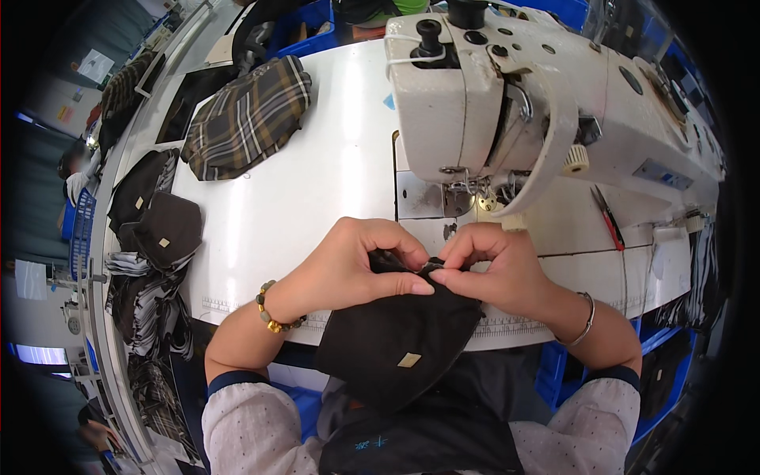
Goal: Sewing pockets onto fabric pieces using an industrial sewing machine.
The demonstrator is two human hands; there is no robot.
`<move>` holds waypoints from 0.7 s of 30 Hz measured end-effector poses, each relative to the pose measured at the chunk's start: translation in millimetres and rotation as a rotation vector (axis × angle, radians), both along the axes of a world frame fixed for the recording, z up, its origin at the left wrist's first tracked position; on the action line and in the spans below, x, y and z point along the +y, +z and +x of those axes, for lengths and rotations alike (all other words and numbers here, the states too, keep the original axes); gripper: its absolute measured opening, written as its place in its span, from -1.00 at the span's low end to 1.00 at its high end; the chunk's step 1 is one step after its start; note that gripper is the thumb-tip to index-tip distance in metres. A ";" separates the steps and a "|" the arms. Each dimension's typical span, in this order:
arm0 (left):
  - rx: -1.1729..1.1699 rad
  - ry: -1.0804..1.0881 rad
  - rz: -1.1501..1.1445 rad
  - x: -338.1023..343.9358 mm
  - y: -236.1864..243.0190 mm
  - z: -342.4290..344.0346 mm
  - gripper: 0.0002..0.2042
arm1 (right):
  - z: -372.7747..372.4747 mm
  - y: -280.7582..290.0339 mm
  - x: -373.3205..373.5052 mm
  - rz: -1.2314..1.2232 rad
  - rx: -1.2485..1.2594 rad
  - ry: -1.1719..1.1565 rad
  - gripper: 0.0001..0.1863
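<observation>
One black fabric piece [388,340] before the white metal sewing machine [443,103], pinched along its top edge between closed fingertips of left hand [348,265] and right hand [507,269], apparently for control. Beside the machine, red-and-black metal snips [613,227], likely for reach; farther, left of it, brown plaid fabric [253,119], perhaps for clearance.

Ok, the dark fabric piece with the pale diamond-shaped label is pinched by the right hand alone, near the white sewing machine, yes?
Not alone: the head view shows the left hand and the right hand both pinching the dark fabric piece, near the white sewing machine.
</observation>
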State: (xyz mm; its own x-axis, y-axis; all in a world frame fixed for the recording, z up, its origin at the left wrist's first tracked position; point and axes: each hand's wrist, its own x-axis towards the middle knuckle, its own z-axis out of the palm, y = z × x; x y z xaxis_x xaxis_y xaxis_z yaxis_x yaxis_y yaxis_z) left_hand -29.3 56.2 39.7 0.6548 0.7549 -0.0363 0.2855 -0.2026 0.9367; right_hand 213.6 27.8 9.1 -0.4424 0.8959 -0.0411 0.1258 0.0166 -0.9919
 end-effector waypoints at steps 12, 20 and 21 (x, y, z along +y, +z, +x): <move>-0.006 0.104 -0.144 12.7 -1.9 -8.1 -0.91 | -2.4 5.5 1.3 0.061 -0.074 0.012 -0.87; -0.095 0.369 -0.143 42.1 11.5 -39.3 -0.91 | -0.4 -12.2 3.2 0.335 -0.127 -0.058 -0.77; -0.091 0.389 -0.161 45.1 12.5 -42.4 -0.90 | -1.6 -14.9 3.5 0.412 -0.058 -0.117 -0.72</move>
State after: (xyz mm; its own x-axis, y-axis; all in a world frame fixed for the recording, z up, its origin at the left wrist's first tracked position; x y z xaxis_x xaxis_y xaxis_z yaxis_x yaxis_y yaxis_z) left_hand -71.7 101.3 52.2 0.3284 0.9356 -0.1294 0.2262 0.0551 0.9725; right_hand 212.1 31.3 -5.8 -0.3447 0.8864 0.3089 0.2059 0.3925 -0.8964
